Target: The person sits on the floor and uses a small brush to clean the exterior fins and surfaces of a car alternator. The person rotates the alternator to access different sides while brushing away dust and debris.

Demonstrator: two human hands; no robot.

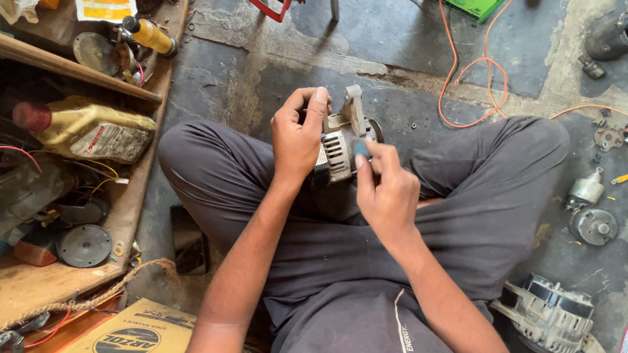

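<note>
Hands, two: left hand (296, 135) grips one alternator housing (341, 145); right hand (385, 191) pinches small blue piece (362, 148) against it; bare floor (285, 81) beyond.

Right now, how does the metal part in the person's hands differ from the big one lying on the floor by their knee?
The held housing is smaller, gripped by the left hand and right hand; the floor alternator is bulkier and lies untouched. The held housing stands upright; the floor alternator lies sideways. Both are grey, ribbed metal.
</note>
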